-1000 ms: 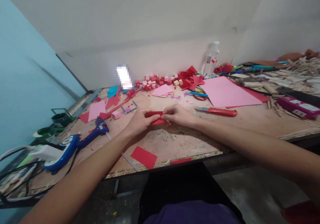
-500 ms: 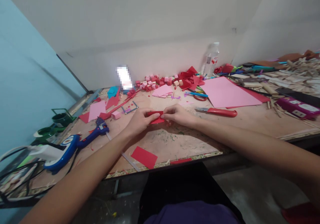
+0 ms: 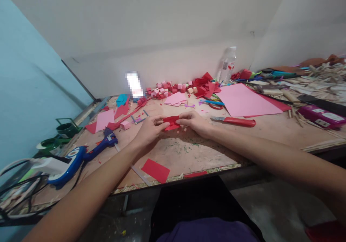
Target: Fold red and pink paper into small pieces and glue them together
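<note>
My left hand (image 3: 148, 129) and my right hand (image 3: 195, 122) meet over the middle of the wooden worktable (image 3: 243, 141). Between their pinched fingertips they hold a small folded piece of red paper (image 3: 171, 122), lifted slightly above the table surface. Most of the paper is hidden by the fingers. A loose red paper rectangle (image 3: 155, 170) lies flat near the front edge, below my left hand.
A blue glue gun (image 3: 81, 154) with cables lies at the left. A red-handled cutter (image 3: 234, 120) and a pink sheet (image 3: 245, 100) lie to the right. Small pink and red cubes (image 3: 167, 88), red scraps and a plastic bottle (image 3: 227, 66) stand along the wall. Wooden sticks pile at far right.
Both hands have lifted the red paper slightly up and away from the table, and the paper now looks more folded between the fingertips.
</note>
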Demonstrator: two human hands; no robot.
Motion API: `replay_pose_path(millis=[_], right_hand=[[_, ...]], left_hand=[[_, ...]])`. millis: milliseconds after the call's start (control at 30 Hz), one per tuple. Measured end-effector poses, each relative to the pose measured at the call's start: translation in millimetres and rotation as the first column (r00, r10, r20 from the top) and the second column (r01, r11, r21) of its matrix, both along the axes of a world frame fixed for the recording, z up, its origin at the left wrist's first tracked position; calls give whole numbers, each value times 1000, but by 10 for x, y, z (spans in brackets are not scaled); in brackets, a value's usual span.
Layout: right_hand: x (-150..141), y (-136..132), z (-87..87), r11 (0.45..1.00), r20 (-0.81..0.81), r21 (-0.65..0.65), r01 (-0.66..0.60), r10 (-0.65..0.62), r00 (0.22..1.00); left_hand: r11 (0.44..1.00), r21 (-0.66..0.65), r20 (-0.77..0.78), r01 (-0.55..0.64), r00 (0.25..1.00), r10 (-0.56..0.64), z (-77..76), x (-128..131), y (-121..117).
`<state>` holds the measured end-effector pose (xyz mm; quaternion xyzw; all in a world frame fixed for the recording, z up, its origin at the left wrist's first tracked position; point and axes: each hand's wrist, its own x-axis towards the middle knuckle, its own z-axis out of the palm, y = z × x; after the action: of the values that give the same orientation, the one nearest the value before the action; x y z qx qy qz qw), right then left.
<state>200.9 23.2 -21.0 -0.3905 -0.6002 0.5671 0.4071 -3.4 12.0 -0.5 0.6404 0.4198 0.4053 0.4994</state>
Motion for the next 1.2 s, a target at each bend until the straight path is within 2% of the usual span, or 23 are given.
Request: replay_pose_path(millis=[200, 367, 667, 767, 1000, 1067, 1200], right_hand=[[-21, -3, 2, 999, 26, 37, 36, -37, 999], [-36, -27, 24, 997, 20, 18, 76, -76, 997], [-37, -9, -1, 997, -131, -70, 20, -29, 991], [-34, -20, 16, 1000, -97, -18, 15, -17, 995], [-35, 6, -7, 989, -10, 126, 82, -81, 997], [-27, 11, -20, 989, -6, 129, 66, -66, 998], [-9, -2, -26, 999, -72, 49, 21, -18, 997]], left_hand=[[999, -28, 16, -22, 1000, 22, -28, 4, -6], [999, -38, 38, -17, 999, 18, -44, -4, 27], [995, -69, 79, -67, 994, 72, -47, -51, 69], [993, -96, 81, -63, 994, 71, -29, -69, 63], [987, -153, 69, -48, 996, 59, -47, -57, 66], [989, -142, 64, -51, 996, 60, -65, -53, 67], [994, -86, 69, -62, 995, 68, -94, -70, 80]])
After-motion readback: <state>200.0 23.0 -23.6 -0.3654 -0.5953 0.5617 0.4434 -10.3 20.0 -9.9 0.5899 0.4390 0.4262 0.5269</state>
